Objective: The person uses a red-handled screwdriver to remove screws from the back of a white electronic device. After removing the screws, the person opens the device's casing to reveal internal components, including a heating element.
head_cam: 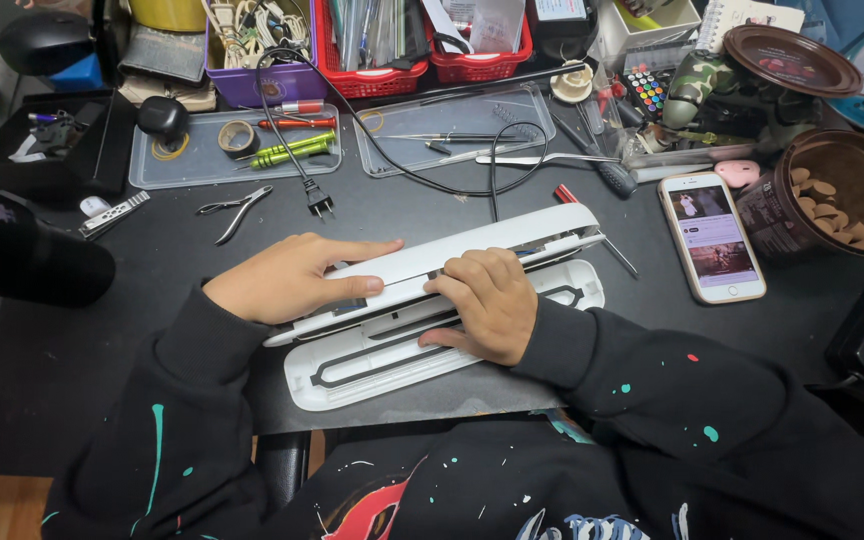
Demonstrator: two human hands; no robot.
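The long white device [472, 245] looked like smooth, hard plastic with a soft shine, and the white cover [352, 370] lying under it looked like the same plastic but more matt. The counter [152, 270] had a dark, dull top that did not shine, while the two clear trays [182, 165] were see-through plastic, the small pliers [235, 210] were bare shiny metal, and the phone [712, 237] had a glossy glass face. The sleeves [642, 380] were soft black cloth with little dried specks of paint on them.
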